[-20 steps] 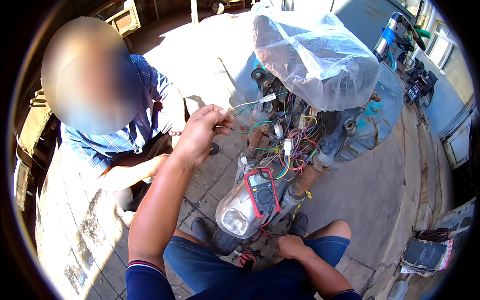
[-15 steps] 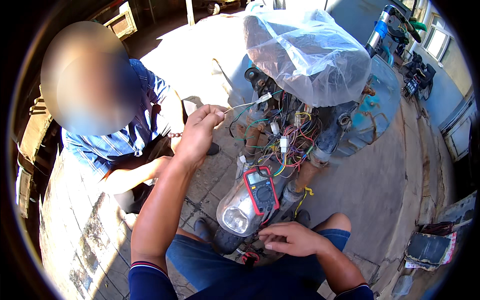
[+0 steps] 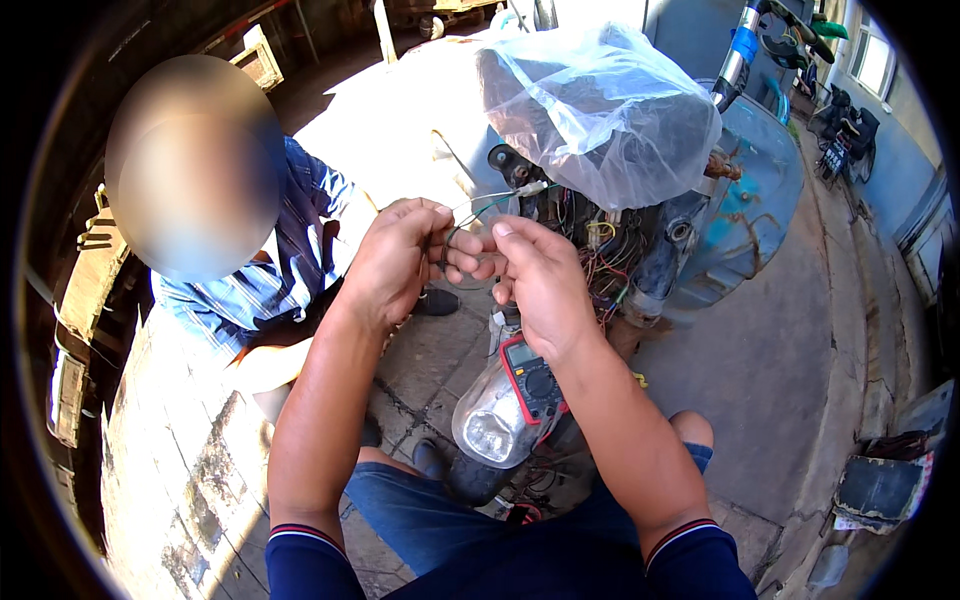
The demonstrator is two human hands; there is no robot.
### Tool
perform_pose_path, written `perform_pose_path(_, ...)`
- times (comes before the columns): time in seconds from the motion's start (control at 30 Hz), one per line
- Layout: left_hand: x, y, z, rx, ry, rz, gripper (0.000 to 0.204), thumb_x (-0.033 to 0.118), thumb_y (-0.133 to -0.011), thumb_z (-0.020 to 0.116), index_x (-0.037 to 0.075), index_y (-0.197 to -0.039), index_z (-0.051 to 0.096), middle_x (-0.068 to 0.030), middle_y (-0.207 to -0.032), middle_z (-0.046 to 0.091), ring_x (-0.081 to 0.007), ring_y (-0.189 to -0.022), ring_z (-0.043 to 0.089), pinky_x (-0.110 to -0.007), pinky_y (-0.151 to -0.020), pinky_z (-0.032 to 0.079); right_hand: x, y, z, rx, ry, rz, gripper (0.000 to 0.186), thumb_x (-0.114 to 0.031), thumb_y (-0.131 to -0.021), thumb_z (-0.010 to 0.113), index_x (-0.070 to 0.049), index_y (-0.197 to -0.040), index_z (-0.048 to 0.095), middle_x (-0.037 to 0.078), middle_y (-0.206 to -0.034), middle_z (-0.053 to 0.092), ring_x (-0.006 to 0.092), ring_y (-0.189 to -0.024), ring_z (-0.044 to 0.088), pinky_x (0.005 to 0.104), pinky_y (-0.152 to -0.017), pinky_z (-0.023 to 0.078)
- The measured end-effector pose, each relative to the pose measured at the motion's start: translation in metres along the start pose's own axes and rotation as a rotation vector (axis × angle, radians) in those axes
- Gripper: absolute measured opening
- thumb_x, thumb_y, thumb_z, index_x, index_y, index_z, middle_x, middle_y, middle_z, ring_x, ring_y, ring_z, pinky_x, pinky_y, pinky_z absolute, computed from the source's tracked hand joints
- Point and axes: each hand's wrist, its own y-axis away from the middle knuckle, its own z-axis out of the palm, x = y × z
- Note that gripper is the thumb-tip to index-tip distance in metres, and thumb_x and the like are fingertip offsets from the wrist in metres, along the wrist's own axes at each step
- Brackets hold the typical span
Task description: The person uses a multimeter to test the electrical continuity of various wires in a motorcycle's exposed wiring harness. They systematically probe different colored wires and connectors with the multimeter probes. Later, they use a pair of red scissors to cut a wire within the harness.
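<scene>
My left hand point(image 3: 392, 258) is closed, its thumb and finger pinching a white wire point(image 3: 480, 201) that runs to a white plug connector point(image 3: 531, 188). A dark green wire point(image 3: 446, 248) loops down between my hands. My right hand point(image 3: 545, 290) is closed with thumb and fingers pressed together on the green wire, close beside my left fingertips; the exact pinch point is partly hidden. Behind them a tangle of coloured wires point(image 3: 605, 262) hangs from the front of a motorcycle-like vehicle. Below my right wrist, a red and grey multimeter point(image 3: 537, 382) rests on a round metal headlight point(image 3: 492, 432).
Clear plastic sheeting point(image 3: 610, 120) covers the vehicle's top. A worn blue body panel point(image 3: 755, 215) stands to the right. On the left crouches another person in a blue checked shirt point(image 3: 225, 310). A dark flat box point(image 3: 880, 488) lies at the lower right on the ground.
My right hand has risen from beside the headlight to meet my left hand at the wires. The left hand has shifted slightly, and the view has moved a little.
</scene>
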Motion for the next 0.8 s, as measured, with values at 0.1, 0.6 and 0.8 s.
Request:
perform_pose_path(0.1,0.004,0.006,-0.002,-0.030,-0.072,-0.062,0.018,0.014,-0.102,0.050,-0.001,-0.097,0.059,-0.0164,-0.085,0.071,-0.0234,-0.072,0.070,-0.032,-0.067,0.056,0.002,-0.005,0.007,-0.064,-0.145,0.048,0.017,-0.016,-0.102,0.060,0.000,-0.098,0.061,0.003,-0.082,0.062,0.0071,-0.068,0.055,0.0289,-0.055,0.043)
perform_pose_path(0.6,0.022,-0.035,0.039,-0.134,-0.619,0.050,0.024,0.015,-0.097,0.068,-0.003,-0.112,0.066,-0.0072,-0.098,0.069,-0.0126,-0.082,0.064,-0.027,-0.071,0.052,0.021,0.001,0.016,0.032,-0.010,-0.009,0.017,-0.016,-0.098,0.067,-0.004,-0.086,0.065,0.001,-0.070,0.063,0.0068,-0.059,0.056,0.0228,-0.053,0.040)
perform_pose_path(0.8,0.029,-0.051,0.044,-0.149,-0.474,-0.004,0.017,0.009,-0.095,0.064,-0.004,-0.107,0.064,-0.0098,-0.097,0.070,-0.0189,-0.087,0.069,-0.029,-0.074,0.055,0.018,0.014,0.012,-0.014,-0.100,-0.011,0.013,-0.014,-0.098,0.066,-0.005,-0.090,0.064,-0.001,-0.071,0.061,0.0070,-0.061,0.056,0.0226,-0.056,0.041)
